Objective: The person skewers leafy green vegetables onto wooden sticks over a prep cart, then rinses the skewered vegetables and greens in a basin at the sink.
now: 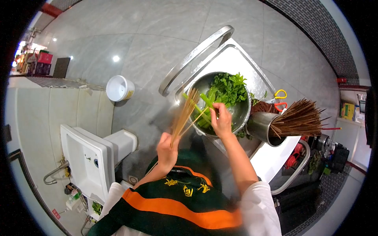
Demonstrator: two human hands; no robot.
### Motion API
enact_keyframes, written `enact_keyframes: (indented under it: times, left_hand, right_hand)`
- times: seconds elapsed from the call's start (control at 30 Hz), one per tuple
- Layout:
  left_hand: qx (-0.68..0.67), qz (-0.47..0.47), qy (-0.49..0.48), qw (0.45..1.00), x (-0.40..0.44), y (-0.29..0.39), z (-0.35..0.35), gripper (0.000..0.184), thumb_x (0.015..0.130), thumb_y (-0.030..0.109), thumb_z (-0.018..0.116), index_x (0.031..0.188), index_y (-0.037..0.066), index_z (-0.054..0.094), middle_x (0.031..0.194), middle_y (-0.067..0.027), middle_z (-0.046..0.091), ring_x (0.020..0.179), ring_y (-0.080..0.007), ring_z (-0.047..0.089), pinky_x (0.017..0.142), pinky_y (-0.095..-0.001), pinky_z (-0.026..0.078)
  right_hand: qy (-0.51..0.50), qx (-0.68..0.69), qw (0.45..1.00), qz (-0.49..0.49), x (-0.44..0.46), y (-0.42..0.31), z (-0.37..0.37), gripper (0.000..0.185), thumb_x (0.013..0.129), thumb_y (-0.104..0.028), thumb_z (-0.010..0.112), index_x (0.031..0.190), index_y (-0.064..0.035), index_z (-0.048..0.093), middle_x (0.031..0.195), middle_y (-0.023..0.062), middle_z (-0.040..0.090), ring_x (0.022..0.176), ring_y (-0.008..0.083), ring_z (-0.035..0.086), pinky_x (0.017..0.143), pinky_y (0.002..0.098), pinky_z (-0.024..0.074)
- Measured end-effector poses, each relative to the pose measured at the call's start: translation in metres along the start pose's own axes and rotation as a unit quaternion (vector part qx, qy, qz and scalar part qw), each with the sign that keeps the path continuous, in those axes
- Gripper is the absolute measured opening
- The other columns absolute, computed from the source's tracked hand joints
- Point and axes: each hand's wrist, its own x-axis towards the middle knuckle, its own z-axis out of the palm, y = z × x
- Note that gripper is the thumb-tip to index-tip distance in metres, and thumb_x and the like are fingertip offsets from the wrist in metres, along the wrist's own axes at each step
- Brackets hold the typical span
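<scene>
My left hand (167,152) is closed around a bundle of thin bamboo skewers (183,117), which fan upward. One skewer leans away from the bundle toward my right hand (221,121). My right hand, fingers pinched, holds a light green vegetable stalk (206,100) over the metal bowl (241,115). Whether the skewer's tip has entered the stalk I cannot tell. Leafy greens (229,89) fill the bowl's far side, and more cut stalks lie near its left rim.
Right of the bowl, a metal canister (260,122) lies tilted, full of brown sticks (300,119). Scissors with yellow and red handles (280,94) rest behind it. A white tray table (230,53) with a metal rail supports these. A white bucket (117,88) and sink (80,157) stand left.
</scene>
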Motion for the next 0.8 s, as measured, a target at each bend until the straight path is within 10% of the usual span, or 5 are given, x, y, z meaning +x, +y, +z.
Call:
enact_keyframes:
  times: [0.37,0.47,0.57,0.8]
  left_hand:
    - [-0.05,0.069,-0.003,0.996,0.011,0.0,0.002,0.018,0.081,0.002,0.048,0.097,-0.001,0.055,0.08,-0.0106,0.05,0.062,-0.0181,0.051,0.056,-0.0274,0.042]
    - [-0.074,0.052,-0.024,0.996,0.013,0.002,-0.002,0.017,0.081,0.001,0.048,0.096,-0.001,0.054,0.083,-0.0149,0.052,0.066,-0.0255,0.052,0.058,-0.0308,0.042]
    - [-0.039,0.069,-0.054,0.995,0.01,0.007,-0.009,0.02,0.081,0.0,0.046,0.099,-0.001,0.052,0.085,-0.0136,0.052,0.065,-0.0218,0.053,0.058,-0.0284,0.043]
    - [0.043,0.095,-0.099,0.99,-0.007,0.016,-0.044,0.022,0.086,0.01,0.04,0.102,0.002,0.051,0.087,-0.0147,0.057,0.068,-0.023,0.057,0.062,-0.0318,0.044]
  right_hand:
    - [0.079,-0.134,0.987,-0.025,-0.004,-0.04,-0.01,0.029,0.067,-0.011,0.067,0.088,-0.0013,0.049,0.093,0.0144,0.053,0.083,0.0285,0.051,0.07,0.0333,0.0421]
    - [-0.027,0.053,0.971,0.233,-0.033,-0.055,0.015,0.032,0.077,-0.019,0.061,0.099,0.0008,0.049,0.08,0.0108,0.056,0.058,0.0189,0.051,0.053,0.0297,0.0416]
    - [-0.042,0.387,0.796,0.464,-0.025,-0.071,0.038,0.03,0.088,-0.028,0.046,0.098,0.0002,0.048,0.072,0.0056,0.056,0.049,0.009,0.045,0.044,0.0216,0.0352]
    - [0.068,0.433,0.828,0.35,-0.027,-0.089,0.061,0.018,0.091,-0.021,0.037,0.092,-0.004,0.043,0.065,0.002,0.05,0.044,0.0039,0.034,0.04,0.0179,0.0273]
